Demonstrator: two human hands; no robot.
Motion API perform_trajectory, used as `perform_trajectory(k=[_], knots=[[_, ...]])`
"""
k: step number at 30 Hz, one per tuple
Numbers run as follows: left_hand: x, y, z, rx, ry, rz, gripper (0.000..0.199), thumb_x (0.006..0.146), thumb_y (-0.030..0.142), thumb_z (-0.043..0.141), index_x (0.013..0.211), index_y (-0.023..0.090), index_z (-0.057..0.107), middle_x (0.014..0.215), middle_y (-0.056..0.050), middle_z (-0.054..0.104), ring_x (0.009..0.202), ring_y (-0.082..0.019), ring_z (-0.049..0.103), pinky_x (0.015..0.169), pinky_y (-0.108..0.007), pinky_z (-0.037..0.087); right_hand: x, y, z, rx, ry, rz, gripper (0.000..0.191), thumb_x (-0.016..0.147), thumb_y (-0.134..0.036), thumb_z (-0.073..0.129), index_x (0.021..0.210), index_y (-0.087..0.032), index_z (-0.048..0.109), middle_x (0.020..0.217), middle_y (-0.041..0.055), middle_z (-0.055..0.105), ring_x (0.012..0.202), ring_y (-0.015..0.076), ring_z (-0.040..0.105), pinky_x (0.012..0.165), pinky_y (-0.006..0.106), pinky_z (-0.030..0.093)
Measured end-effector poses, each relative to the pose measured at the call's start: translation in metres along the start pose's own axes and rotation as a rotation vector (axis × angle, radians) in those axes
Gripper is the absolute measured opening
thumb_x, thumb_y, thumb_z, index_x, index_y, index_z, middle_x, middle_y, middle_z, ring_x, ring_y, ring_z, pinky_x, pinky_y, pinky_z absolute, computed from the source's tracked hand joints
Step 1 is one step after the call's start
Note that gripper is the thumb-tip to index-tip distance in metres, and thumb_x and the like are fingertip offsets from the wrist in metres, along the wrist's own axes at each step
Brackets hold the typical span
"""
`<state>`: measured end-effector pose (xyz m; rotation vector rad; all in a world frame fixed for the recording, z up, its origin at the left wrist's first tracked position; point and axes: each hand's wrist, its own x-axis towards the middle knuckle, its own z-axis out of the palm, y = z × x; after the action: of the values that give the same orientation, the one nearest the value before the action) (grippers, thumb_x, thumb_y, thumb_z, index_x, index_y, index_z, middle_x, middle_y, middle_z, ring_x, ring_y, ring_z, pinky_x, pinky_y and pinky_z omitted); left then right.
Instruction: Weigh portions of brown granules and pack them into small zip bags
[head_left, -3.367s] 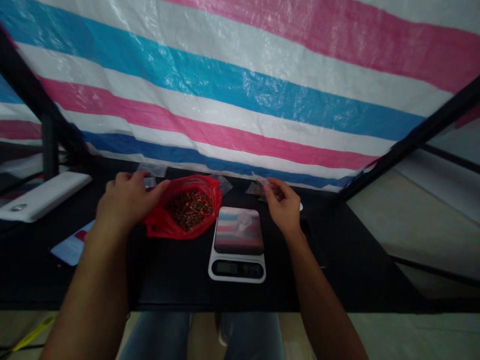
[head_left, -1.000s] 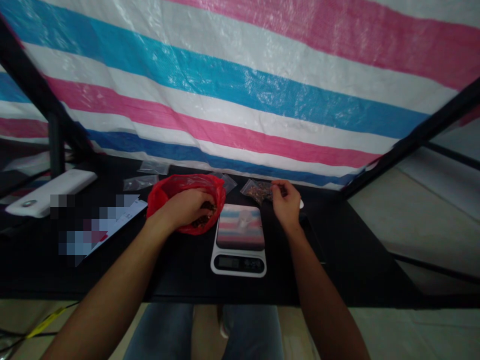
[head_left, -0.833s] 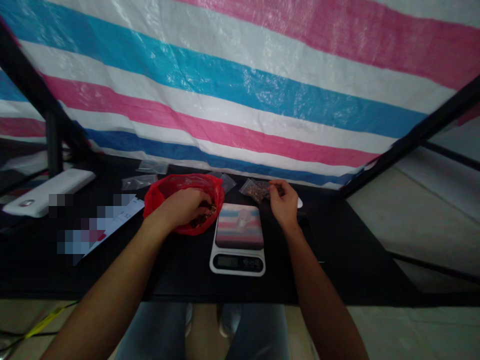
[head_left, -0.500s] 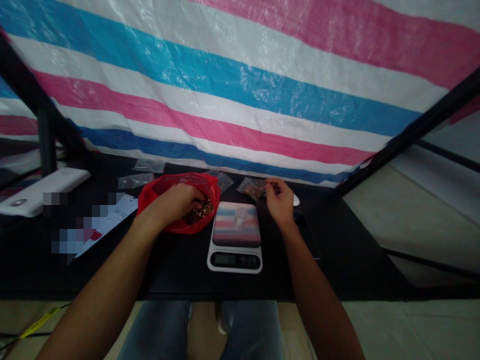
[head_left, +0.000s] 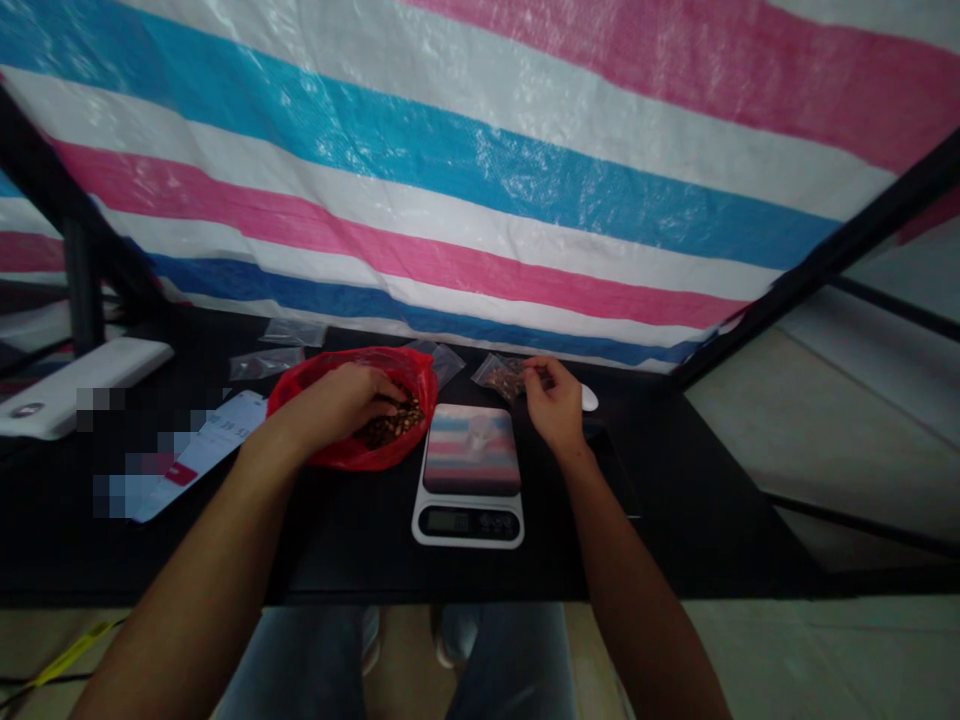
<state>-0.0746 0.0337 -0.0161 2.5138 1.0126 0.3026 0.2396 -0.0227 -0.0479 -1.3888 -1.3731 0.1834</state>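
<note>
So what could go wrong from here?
The left hand is down in the open red plastic bag, so brown pieces could spill over its rim, possibly onto the kitchen scale right beside it. The small clear bag pinched by the right hand might shed its contents if it is open, which I cannot tell. Bits dropped on the black table would likely be hard to see.

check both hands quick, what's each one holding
Left hand: curled inside the red plastic bag, among dried brown pieces; whether it grips any cannot be told.
Right hand: closed, pinching a small clear plastic bag.
</note>
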Motion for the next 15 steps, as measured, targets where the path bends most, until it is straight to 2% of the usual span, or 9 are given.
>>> perform_trajectory(k=[5, 11, 15], knots=[[-0.001, 0.011, -0.01, -0.067, 0.054, 0.046, 0.025, 0.092, 0.019, 0.063, 0.106, 0.017, 0.083, 0.114, -0.01, 0.081, 0.106, -0.027, 0.073, 0.102, -0.035, 0.051, 0.0, 0.001, 0.001, -0.012, -0.01, -0.004, 0.022, 0.087, -0.033, 0.057, 0.092, -0.018, 0.072, 0.083, 0.006, 0.074, 0.068, 0.0201, 0.063, 0.066, 0.033, 0.051], [0.01, 0.036, -0.02, -0.073, 0.087, 0.196, 0.021, 0.093, 0.019, 0.064, 0.103, 0.018, 0.083, 0.106, -0.007, 0.082, 0.098, -0.022, 0.074, 0.093, -0.031, 0.053, 0.0, 0.007, 0.003, -0.024, -0.023, -0.008, 0.022, 0.087, -0.032, 0.057, 0.094, -0.019, 0.073, 0.087, 0.0068, 0.076, 0.072, 0.0209, 0.065, 0.07, 0.034, 0.052], [0.024, 0.059, -0.02, -0.044, 0.082, 0.311, 0.02, 0.093, 0.017, 0.066, 0.103, 0.019, 0.083, 0.104, -0.006, 0.082, 0.094, -0.019, 0.074, 0.086, -0.026, 0.052, 0.0, 0.01, 0.002, -0.025, -0.028, -0.017, 0.022, 0.088, -0.031, 0.057, 0.095, -0.018, 0.073, 0.088, 0.0067, 0.076, 0.074, 0.0215, 0.066, 0.072, 0.034, 0.052]])
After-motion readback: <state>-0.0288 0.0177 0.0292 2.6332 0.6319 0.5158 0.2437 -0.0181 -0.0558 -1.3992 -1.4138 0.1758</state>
